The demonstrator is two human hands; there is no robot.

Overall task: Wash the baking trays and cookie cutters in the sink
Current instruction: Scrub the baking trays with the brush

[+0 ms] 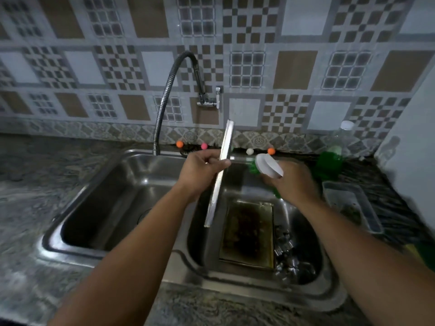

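My left hand [202, 171] grips a metal baking tray [220, 182] that stands on edge above the divide of the double sink [77, 208]. Just to its right, my right hand [294, 182] holds a green soap bottle with a white flip cap [267, 167], tilted toward the tray. A dirty baking tray [247, 234] with dark burnt residue lies flat in the right basin. Several metal cookie cutters [286, 252] are piled beside it on the right.
A flexible tap hose [169, 90] arches from the wall over the left basin. On the right counter stand a clear bottle of green liquid [334, 154], a clear container [350, 205] and a green-yellow sponge [421, 252]. Small coloured balls [180, 144] line the back ledge.
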